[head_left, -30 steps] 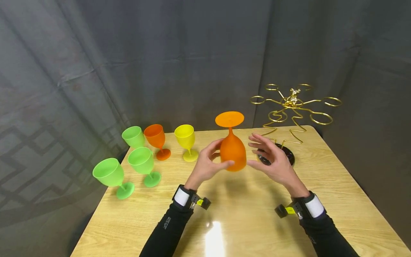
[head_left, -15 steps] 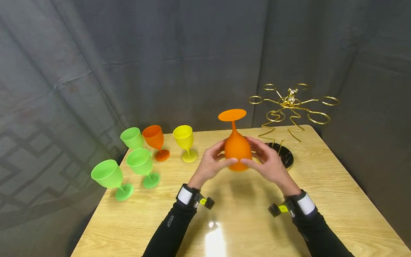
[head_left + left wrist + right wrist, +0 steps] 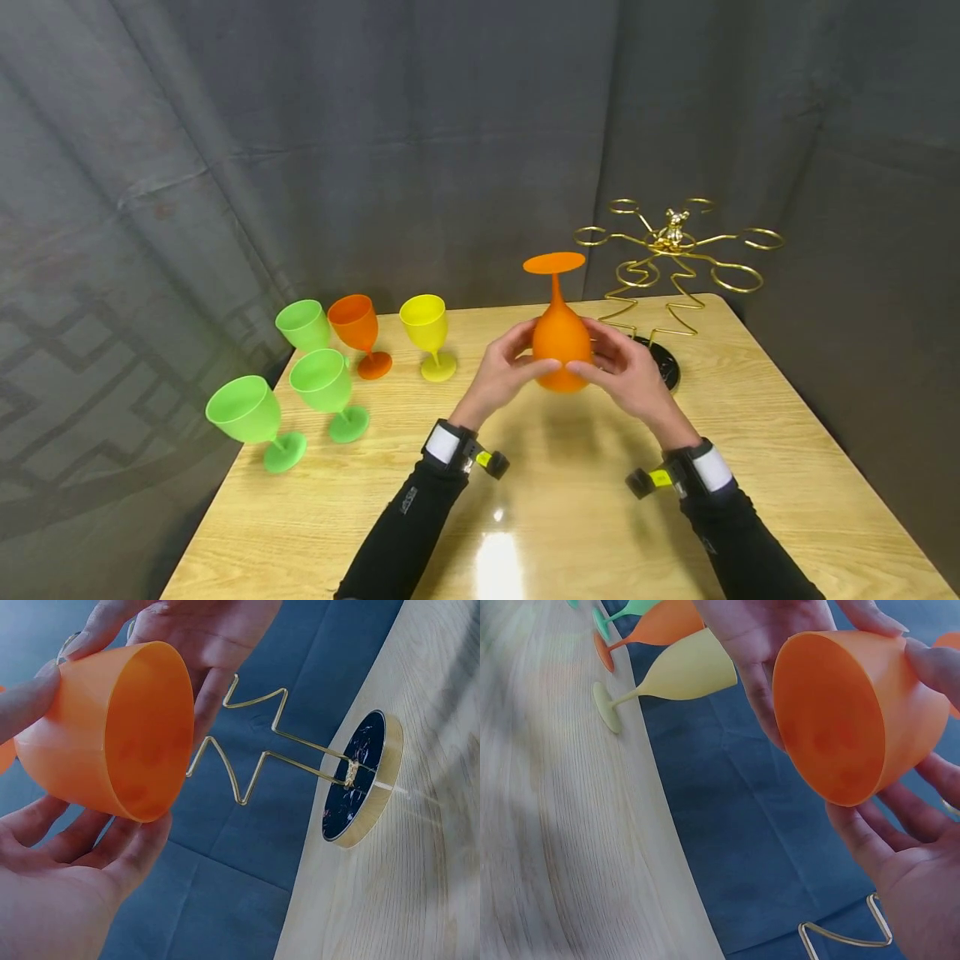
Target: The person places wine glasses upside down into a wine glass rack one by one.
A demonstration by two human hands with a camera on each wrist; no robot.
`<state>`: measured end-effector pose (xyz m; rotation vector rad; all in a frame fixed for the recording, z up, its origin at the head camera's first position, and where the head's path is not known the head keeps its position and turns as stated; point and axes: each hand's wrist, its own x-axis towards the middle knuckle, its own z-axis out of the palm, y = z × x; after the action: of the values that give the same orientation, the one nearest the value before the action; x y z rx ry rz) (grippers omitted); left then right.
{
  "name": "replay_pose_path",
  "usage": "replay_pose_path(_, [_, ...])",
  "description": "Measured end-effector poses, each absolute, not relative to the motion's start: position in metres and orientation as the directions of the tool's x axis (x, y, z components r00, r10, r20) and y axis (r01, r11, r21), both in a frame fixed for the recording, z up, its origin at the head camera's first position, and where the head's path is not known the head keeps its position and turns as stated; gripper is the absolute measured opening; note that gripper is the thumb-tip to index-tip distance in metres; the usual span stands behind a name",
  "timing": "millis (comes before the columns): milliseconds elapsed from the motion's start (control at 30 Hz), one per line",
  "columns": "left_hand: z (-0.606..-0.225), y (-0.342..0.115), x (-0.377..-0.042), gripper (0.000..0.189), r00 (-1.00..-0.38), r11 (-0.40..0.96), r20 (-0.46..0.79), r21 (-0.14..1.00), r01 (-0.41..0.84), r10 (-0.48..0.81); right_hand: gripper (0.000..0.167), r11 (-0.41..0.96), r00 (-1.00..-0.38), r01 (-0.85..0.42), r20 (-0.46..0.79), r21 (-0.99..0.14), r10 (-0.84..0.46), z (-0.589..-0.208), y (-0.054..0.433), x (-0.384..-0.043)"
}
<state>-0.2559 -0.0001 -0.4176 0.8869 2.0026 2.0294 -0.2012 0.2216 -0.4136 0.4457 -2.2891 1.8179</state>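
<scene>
An orange goblet (image 3: 561, 337) is held upside down above the table, its round foot on top and its bowl pointing down. My left hand (image 3: 504, 372) grips the bowl from the left, with the thumb across the near side. From the right, my right hand (image 3: 628, 371) grips the same bowl, its thumb close to the left one. Both wrist views look into the bowl's open mouth; in the left wrist view the bowl (image 3: 146, 735) has fingers curved along its side. Behind the right hand stands a gold wire goblet rack (image 3: 671, 242) with several ring arms and a small bear figure.
On the table's left stand three green goblets (image 3: 321, 382), a darker orange goblet (image 3: 354, 323) and a yellow goblet (image 3: 424, 323), all upright. The rack's round black base (image 3: 360, 776) sits at the back right. A grey curtain (image 3: 420, 150) hangs behind the wooden table (image 3: 570, 525).
My right hand has come in from the right and taken hold of the orange goblet's bowl, which the left hand was holding. The goblet has shifted slightly right in view.
</scene>
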Motion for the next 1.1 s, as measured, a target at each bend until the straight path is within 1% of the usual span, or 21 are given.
replay_pose_path(267, [-0.418,0.018,-0.267,0.061,-0.826,-0.096,0.300,0.952,0.290,0.477,0.066,0.199,-0.952,-0.306,0.299,-0.931,-0.068,-0.414,0.233,-0.207])
replay_pose_path(700, [-0.419,0.037,-0.275,0.062,-0.842,-0.051,0.272,0.958,0.281,0.467,0.066,0.260,-0.955,-0.294,0.297,-0.920,-0.029,-0.412,0.247,-0.213])
replay_pose_path(900, [-0.414,0.044,-0.276,0.065,-0.834,-0.044,0.276,0.956,0.291,0.477,0.065,0.272,-0.955,-0.288,0.298,-0.918,-0.007,-0.408,0.253,-0.212])
replay_pose_path(1100, [-0.410,0.054,-0.279,0.064,-0.829,-0.046,0.292,0.950,0.309,0.477,0.063,0.271,-0.954,-0.286,0.300,-0.919,0.012,-0.404,0.260,-0.211])
